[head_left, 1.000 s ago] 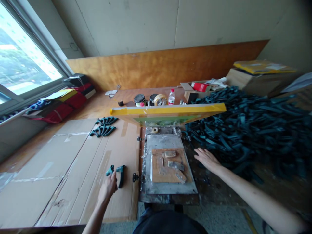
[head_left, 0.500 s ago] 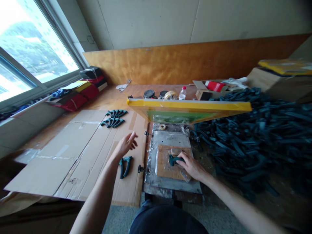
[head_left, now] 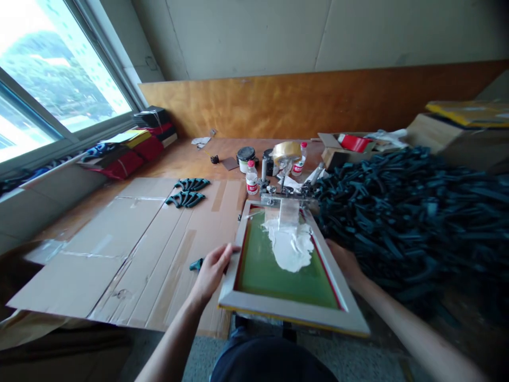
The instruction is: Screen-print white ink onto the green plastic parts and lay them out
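Observation:
A screen printing frame [head_left: 292, 313] lies lowered in front of me, its green mesh [head_left: 258, 270] bearing a thick patch of white ink [head_left: 292, 249]. A squeegee [head_left: 289, 214] sits at the far end of the ink. My left hand [head_left: 214, 270] is closed at the frame's left edge, thumb and fingers against it. At the opposite edge is my right hand [head_left: 345, 262], its fingers blurred and mostly hidden by the frame. Beside my left hand a dark green curved handle piece [head_left: 196, 265] shows partly on the cardboard [head_left: 151, 265]. The board under the frame is hidden.
Several handle pieces [head_left: 186, 199] lie in two rows on the cardboard. A large heap of dark pieces [head_left: 382, 228] fills the right side. Behind the frame stand bottles [head_left: 252, 178], an ink tub [head_left: 246, 159] and a tape roll [head_left: 287, 150]. Boxes [head_left: 449, 135] stand at far right.
The printing frame has swung down from its raised position, covering the board and the handle piece there. My left hand moved right to its left edge; my right hand moved to its right edge.

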A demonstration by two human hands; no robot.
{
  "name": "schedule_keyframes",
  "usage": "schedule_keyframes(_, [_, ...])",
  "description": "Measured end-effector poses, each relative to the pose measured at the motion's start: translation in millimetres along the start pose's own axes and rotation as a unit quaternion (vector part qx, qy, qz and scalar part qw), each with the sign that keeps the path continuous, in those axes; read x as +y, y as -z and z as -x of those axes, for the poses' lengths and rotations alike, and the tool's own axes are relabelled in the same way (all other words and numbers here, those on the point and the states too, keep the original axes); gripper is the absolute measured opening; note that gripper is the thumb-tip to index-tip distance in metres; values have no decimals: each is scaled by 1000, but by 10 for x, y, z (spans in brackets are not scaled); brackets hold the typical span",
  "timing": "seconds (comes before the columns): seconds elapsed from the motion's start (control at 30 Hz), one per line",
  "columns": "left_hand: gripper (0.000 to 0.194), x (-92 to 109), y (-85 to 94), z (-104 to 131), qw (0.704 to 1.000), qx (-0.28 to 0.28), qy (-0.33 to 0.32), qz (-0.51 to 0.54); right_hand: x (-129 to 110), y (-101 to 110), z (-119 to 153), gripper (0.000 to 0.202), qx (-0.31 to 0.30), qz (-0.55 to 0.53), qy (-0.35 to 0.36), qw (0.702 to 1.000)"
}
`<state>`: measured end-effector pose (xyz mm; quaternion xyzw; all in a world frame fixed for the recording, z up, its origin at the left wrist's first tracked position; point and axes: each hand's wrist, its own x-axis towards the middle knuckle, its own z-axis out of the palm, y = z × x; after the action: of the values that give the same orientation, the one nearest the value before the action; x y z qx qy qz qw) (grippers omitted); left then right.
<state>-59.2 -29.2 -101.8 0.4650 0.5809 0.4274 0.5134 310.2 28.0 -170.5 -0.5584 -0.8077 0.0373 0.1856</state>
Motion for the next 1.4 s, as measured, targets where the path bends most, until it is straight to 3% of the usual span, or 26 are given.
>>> schedule_keyframes(0.1, [66, -601, -60, 22, 998, -12, 28, -60, 28, 195, -306, 34, 57, -20, -36, 998])
schedule_keyframes(0.2, [66, -898, -117, -56, 991, -2, 30, -131, -311, 224, -678, 52, 61, -28, 25, 997])
schedule_keyframes(0.27, [63, -939, -121, -95, 987, -10, 37, -154, -589, 150, -803, 40, -4, -4, 58, 998])
schedule_keyframes(0.37, [59, -926, -103, -109, 985, -18, 45, -165, -825, 16, -663, 9, -88, 16, 88, 992])
schedule_keyframes(0.53, [54, -976, -95, -111, 981, -11, 42, -188, -750, 125, -155, 24, -118, -22, 264, 957])
schedule_keyframes(0.6, [53, -995, -94, -119, 980, -13, 40, -193, -713, 238, -141, 23, -160, -37, 286, 944])
schedule_keyframes(0.67, [53, -994, -90, -121, 980, -13, 35, -195, -714, 279, -205, 21, -172, -48, 262, 948])
schedule_keyframes(0.77, [54, -959, -83, -109, 982, -9, 34, -184, -747, 161, -201, 26, -84, -44, 227, 969])
schedule_keyframes(0.87, [55, -918, -96, -88, 987, 3, 46, -152, -740, 13, -3, 34, -12, -36, 266, 963])
schedule_keyframes(0.97, [57, -887, -121, -79, 990, 17, 65, -122, -703, 36, 66, 26, -51, -57, 276, 958])
schedule_keyframes(1.03, [59, -850, -126, -78, 991, 13, 72, -108, -704, 118, -102, 19, -73, -69, 229, 968])
schedule_keyframes(1.1, [65, -769, -107, -73, 993, -2, 75, -88, -728, 210, -405, 29, -62, -69, 161, 983])
schedule_keyframes(1.2, [78, -528, -44, -47, 996, -26, 83, -34, -711, 381, -861, 53, -28, -15, 62, 998])
schedule_keyframes(1.27, [77, -289, -4, -35, 996, -36, 82, 17, -591, 533, -1023, 56, 14, 19, 18, 1000])
schedule_keyframes(1.4, [56, 286, -15, -134, 996, 10, 8, 94, -143, 687, -894, 44, 126, -19, -72, 989])
